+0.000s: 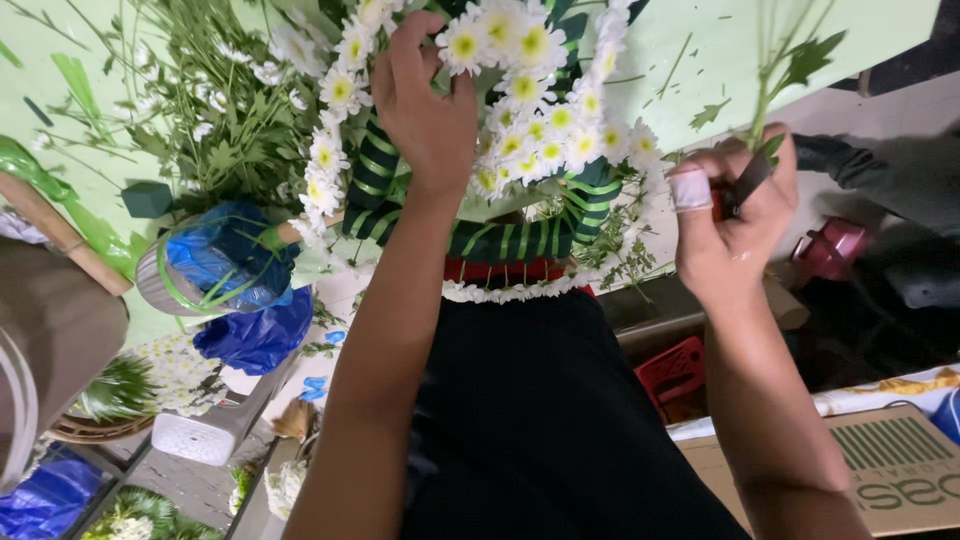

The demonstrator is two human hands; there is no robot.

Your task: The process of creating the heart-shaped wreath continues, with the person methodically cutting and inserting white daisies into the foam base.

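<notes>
Left hand: pressed flat on the daisy wreath, fingers spread and curled among the white blooms, resting on the piece rather than gripping it, apparently to steady it on the pale green tabletop.

Right hand: closed in a fist around a dark-handled cutting tool and a green stem, which rises from the pinch with a leaf at its top; the thumb wears a white bandage. The stem stands upright, seemingly for trimming.

Daisy wreath: white-and-yellow flowers ringed over a base wrapped in striped green ribbon, lying directly under the left fingers and beside the right ones.

Left of the left fingers: a heap of loose daisies within reach, and a bucket lined with a blue bag.

Below the right hand: a cardboard box and a red stool.
</notes>
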